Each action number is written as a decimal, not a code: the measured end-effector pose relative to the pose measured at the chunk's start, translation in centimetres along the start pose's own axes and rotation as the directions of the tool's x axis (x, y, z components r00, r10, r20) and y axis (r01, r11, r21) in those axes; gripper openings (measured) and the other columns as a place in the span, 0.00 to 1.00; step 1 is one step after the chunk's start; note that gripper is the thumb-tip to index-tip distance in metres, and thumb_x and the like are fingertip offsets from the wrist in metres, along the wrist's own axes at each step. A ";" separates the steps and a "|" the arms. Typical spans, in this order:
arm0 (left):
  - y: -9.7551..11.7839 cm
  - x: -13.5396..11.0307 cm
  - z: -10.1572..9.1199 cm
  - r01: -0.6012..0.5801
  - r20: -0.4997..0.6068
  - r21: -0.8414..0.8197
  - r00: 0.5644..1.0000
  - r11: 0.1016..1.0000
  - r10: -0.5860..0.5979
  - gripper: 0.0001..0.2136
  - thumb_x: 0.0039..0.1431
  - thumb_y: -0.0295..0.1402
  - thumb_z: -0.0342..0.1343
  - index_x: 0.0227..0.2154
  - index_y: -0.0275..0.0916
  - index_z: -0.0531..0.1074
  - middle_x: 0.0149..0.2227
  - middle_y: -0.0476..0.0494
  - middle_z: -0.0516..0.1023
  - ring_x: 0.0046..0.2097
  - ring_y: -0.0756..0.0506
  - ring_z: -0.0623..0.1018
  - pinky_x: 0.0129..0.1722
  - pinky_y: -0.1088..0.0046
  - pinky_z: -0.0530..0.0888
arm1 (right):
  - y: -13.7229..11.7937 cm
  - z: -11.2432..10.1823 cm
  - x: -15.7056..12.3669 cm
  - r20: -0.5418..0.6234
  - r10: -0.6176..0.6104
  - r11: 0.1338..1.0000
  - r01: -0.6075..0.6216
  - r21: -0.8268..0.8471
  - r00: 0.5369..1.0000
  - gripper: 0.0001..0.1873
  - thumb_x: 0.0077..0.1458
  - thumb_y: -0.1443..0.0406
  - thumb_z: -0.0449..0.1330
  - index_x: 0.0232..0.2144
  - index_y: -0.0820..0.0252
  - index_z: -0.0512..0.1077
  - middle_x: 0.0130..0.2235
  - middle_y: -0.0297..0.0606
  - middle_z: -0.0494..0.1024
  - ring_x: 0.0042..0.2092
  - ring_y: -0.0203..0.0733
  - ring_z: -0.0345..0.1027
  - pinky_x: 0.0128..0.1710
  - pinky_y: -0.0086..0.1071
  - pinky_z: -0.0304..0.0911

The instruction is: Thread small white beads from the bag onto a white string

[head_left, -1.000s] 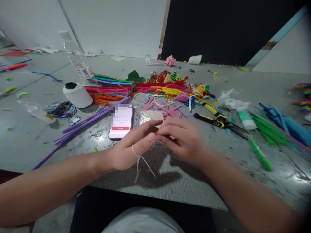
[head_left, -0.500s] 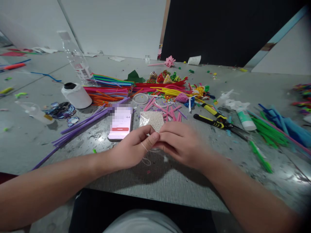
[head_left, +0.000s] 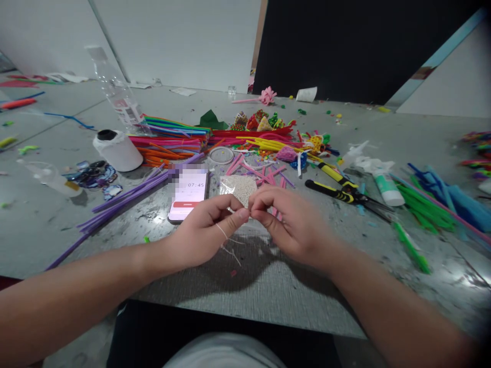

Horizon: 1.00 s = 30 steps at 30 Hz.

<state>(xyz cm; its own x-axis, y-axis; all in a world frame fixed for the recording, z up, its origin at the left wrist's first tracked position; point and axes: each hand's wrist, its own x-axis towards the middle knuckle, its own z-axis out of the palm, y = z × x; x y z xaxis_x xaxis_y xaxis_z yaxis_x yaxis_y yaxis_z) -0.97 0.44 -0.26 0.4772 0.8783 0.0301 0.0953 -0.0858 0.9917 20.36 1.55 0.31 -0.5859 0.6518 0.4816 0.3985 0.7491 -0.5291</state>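
Note:
My left hand is closed in a pinch, thumb against forefinger, with a thin white thread running over the thumb and hanging in loose ends below it. Facing it, my right hand pinches with thumb and fingertips close to the left fingertips; whatever lies in that pinch is too small to make out. Just beyond the fingertips lies a clear bag of small pale beads, partly covered by my hands. A lit phone lies left of the bag, its lower corner behind my left hand.
Bundles of colored pipe cleaners lie across the table behind the bag. At left stand a thread spool and a tilted-looking clear bottle. Yellow-black pliers, a white-green tube and green pipe cleaners lie at right.
My fingertips, earlier pressed together, now sit slightly apart, with the right fingers curled into a pinch. The thread ends hang differently below my left hand.

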 end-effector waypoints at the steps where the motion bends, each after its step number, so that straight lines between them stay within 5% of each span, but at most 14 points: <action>1: 0.0 0.0 0.0 -0.004 -0.010 -0.001 1.000 1.000 0.004 0.14 0.69 0.42 0.54 0.31 0.39 0.66 0.21 0.58 0.60 0.22 0.53 0.61 0.21 0.77 0.59 | 0.0 0.0 -0.1 -0.015 -0.020 1.000 0.020 -0.004 1.000 0.03 0.69 0.67 0.56 0.39 0.57 0.66 0.38 0.35 0.75 0.39 0.36 0.69 0.40 0.31 0.66; 8: 0.0 0.1 -0.1 0.005 -0.041 0.024 0.999 1.000 -0.004 0.13 0.68 0.41 0.55 0.30 0.38 0.68 0.21 0.57 0.61 0.22 0.54 0.61 0.21 0.77 0.58 | -0.4 -0.3 0.2 0.011 -0.154 0.967 0.153 -0.204 0.988 0.03 0.69 0.70 0.55 0.41 0.58 0.66 0.41 0.40 0.76 0.46 0.41 0.70 0.49 0.35 0.67; 16: 0.6 0.0 0.2 0.122 -0.019 0.002 0.992 0.993 -0.122 0.14 0.66 0.43 0.56 0.34 0.36 0.71 0.20 0.57 0.59 0.22 0.54 0.59 0.21 0.77 0.55 | 0.0 0.9 0.4 -0.078 0.057 0.996 -0.062 -0.069 0.995 0.10 0.72 0.66 0.50 0.34 0.57 0.63 0.34 0.35 0.71 0.35 0.37 0.63 0.36 0.32 0.58; 30: 0.0 0.3 0.2 0.076 -0.073 0.018 0.995 0.997 -0.075 0.12 0.66 0.40 0.58 0.33 0.36 0.74 0.21 0.56 0.63 0.22 0.55 0.62 0.20 0.79 0.59 | -0.4 2.0 0.4 -0.185 0.141 0.974 -0.170 -0.150 0.973 0.22 0.73 0.61 0.50 0.24 0.55 0.54 0.22 0.28 0.56 0.25 0.34 0.51 0.27 0.33 0.46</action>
<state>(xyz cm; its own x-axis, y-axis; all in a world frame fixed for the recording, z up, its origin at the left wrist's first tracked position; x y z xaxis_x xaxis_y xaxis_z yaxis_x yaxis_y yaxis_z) -0.69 0.64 -0.30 0.4035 0.9143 -0.0349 0.1470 -0.0271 0.9888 18.51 1.27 -0.68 -0.3833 0.7613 0.5230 0.5933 0.6369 -0.4924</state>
